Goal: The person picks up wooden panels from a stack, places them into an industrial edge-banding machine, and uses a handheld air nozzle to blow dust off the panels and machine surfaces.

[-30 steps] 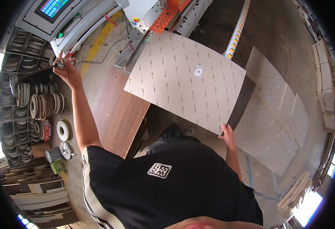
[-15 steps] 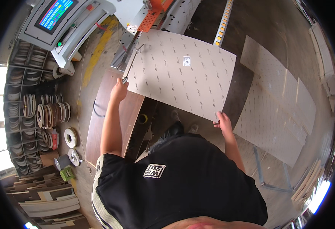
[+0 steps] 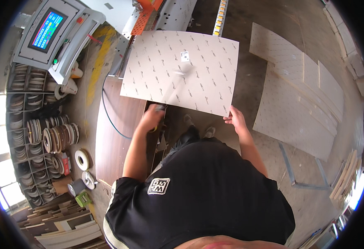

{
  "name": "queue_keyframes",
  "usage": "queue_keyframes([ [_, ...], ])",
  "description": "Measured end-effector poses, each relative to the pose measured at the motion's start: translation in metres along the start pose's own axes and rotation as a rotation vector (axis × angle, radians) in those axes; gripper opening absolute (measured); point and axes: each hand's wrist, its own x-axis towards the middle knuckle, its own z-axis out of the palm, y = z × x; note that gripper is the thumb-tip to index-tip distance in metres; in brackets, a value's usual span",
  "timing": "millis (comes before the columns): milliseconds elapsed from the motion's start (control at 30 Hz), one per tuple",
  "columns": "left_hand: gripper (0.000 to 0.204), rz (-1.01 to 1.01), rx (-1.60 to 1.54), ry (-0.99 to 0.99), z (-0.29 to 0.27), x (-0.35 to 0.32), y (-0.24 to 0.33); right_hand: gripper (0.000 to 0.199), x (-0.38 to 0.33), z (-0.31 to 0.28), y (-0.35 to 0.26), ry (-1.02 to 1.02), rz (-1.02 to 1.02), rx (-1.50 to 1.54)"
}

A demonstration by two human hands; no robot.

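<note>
A light beige panel (image 3: 211, 79) printed with rows of small dark marks lies in front of me, its far left edge beside the machine. A small white label (image 3: 185, 56) is stuck on it. My right hand (image 3: 237, 120) grips the panel's near right corner, fingers curled under the edge. In my left hand (image 3: 151, 118), near the panel's front edge, is an air blow gun (image 3: 160, 107) with a dark handle. Its long thin nozzle reaches over the panel and is smeared by motion. A dark hose (image 3: 115, 132) curves away toward the left hand.
A control console (image 3: 45, 35) with a lit screen stands far left, beside an orange machine guard (image 3: 142, 23). A roller rail (image 3: 220, 18) extends behind the panel. Brown wood-grain board (image 3: 117, 137) lies left. More panels (image 3: 289, 120) lie right; racks hold edge-band rolls (image 3: 61, 138).
The blow gun has swung from the panel's left edge to over its middle, my left hand moving right and nearer me. The panel appears shifted left in view; my right hand stays at its corner.
</note>
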Motion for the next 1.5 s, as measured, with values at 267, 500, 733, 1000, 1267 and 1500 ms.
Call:
queue_keyframes([
  [267,0.039,-0.195,0.156,0.121,-0.004,-0.12,-0.003,0.051,0.013,0.004,-0.004,0.024,0.001,0.026],
  [500,0.039,-0.207,0.099,0.089,-0.015,-0.188,-0.042,0.054,0.022,0.004,-0.016,0.032,0.045,-0.066],
  [733,0.039,-0.4,0.049,0.487,-0.031,-0.21,-0.099,0.054,0.025,0.011,-0.02,0.012,0.021,-0.132],
  [1000,0.037,0.03,0.206,-0.256,0.029,-0.249,0.011,0.057,0.022,0.008,-0.025,0.012,0.06,-0.191],
  [1267,0.032,-0.478,-0.131,0.657,-0.009,-0.22,-0.187,0.063,0.029,0.019,-0.026,0.011,0.055,-0.271],
  [1500,0.024,-0.422,-0.955,0.683,-0.022,-0.106,-0.093,0.063,0.0,0.029,-0.045,0.077,-0.005,-0.257],
])
